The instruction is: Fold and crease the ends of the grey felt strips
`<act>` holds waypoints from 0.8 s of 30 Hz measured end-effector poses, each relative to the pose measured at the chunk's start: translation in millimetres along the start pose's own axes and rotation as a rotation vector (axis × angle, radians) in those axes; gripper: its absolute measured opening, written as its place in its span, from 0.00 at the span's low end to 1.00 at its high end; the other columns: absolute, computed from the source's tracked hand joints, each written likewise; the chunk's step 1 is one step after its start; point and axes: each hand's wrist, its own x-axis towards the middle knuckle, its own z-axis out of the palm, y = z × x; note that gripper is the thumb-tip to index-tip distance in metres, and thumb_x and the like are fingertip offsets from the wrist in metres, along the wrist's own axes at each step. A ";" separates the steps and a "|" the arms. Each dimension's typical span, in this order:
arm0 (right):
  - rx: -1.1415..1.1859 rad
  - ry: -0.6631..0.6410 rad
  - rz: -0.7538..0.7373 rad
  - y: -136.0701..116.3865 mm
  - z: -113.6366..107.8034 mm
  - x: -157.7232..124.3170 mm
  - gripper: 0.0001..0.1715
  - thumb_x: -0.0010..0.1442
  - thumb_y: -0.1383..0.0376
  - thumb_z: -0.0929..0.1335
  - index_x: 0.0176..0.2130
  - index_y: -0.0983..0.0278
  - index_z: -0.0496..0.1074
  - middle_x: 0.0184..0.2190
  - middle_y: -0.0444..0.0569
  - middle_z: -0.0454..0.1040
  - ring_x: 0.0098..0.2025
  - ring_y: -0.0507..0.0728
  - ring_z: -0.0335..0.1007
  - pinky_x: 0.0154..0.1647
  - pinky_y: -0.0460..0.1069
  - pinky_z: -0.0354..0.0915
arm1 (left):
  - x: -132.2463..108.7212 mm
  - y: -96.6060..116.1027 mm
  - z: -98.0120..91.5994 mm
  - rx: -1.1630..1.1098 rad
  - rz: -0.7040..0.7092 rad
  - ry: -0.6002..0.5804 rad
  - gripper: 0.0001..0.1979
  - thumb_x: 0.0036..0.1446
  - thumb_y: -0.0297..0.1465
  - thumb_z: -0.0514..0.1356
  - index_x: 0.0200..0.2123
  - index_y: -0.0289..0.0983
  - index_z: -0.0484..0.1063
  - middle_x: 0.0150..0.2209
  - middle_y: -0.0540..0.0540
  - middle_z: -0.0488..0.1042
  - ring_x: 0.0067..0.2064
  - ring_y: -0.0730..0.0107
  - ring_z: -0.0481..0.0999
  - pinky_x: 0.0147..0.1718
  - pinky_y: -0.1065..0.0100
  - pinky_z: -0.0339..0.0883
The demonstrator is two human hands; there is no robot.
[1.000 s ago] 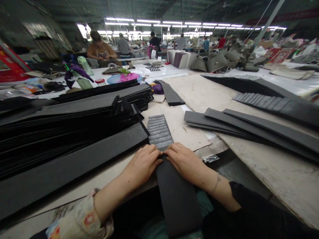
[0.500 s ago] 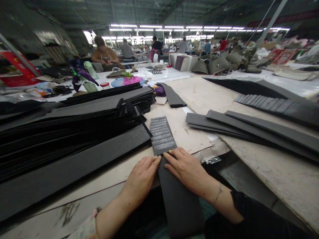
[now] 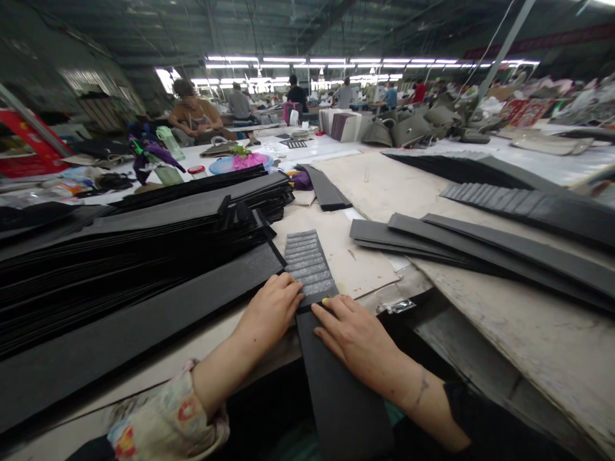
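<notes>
Item: one long black strip (image 3: 339,384), matt, plain-faced, lying lower centre of the frame, its far end on the worktop (image 3: 528,333) edge and its near end hanging off toward the person. Left hand (image 3: 271,307): fingers bent and close together, tips on the left edge of the strip's far end; whether they pinched that edge could not be told. Right hand (image 3: 355,336): laid flat on the strip, fingers straight and together, tips at the strip's far end. Just beyond the fingertips, touching them: a fanned row of small grey textured pieces (image 3: 307,266), overlapped like shingles and running away toward frame centre. Left half of the frame: a tall stack of black sheets (image 3: 144,237), with one long dark board (image 3: 144,314) lying along its near side. Right of centre: several long dark grey strips (image 3: 480,246) overlapping on the worktop; farther right, a second fanned row of dark pieces (image 3: 509,200). Just right of the right hand: a small clear plastic packet (image 3: 398,306). Wearer's sleeves: floral (image 3: 163,426) on the left arm, black (image 3: 494,429) on the right. Upper left: a seated person (image 3: 195,118) at the far end of the worktop, near a pink bundle (image 3: 247,160) on a blue plate. Writing: a red banner (image 3: 528,45) at upper right and a red box (image 3: 24,137) at far left both carried markings too blurred to read.
</notes>
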 end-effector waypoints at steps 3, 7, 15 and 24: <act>0.009 -0.004 0.018 0.7 2.6 -1.7 0.17 0.58 0.64 0.63 0.47 0.66 0.64 0.37 0.52 0.67 0.43 0.59 0.63 0.45 0.53 0.63 | 3.3 1.2 -1.4 -0.057 -0.027 0.016 0.10 0.58 0.29 0.49 0.34 0.35 0.70 0.35 0.45 0.69 0.38 0.65 0.67 0.41 0.62 0.61; 0.017 0.023 0.030 1.4 5.0 -3.2 0.17 0.58 0.64 0.63 0.48 0.66 0.64 0.38 0.53 0.67 0.43 0.58 0.63 0.45 0.53 0.63 | 17.8 -3.3 -8.6 -0.320 -0.195 -0.158 0.09 0.54 0.35 0.53 0.32 0.36 0.68 0.31 0.48 0.71 0.34 0.67 0.70 0.35 0.67 0.63; 0.023 -0.005 0.053 0.5 1.7 -3.1 0.15 0.58 0.64 0.62 0.45 0.67 0.66 0.38 0.53 0.67 0.42 0.59 0.62 0.45 0.53 0.63 | 52.7 5.9 -11.6 -0.424 -0.150 -0.393 0.16 0.46 0.28 0.57 0.41 0.31 0.69 0.40 0.44 0.73 0.43 0.63 0.71 0.44 0.66 0.63; 0.074 0.019 0.069 2.2 4.6 -3.3 0.12 0.57 0.65 0.63 0.42 0.67 0.66 0.37 0.52 0.67 0.42 0.58 0.62 0.45 0.54 0.63 | 48.0 15.8 0.6 -0.318 0.031 -0.216 0.19 0.46 0.20 0.54 0.44 0.35 0.69 0.41 0.44 0.69 0.45 0.65 0.68 0.47 0.64 0.61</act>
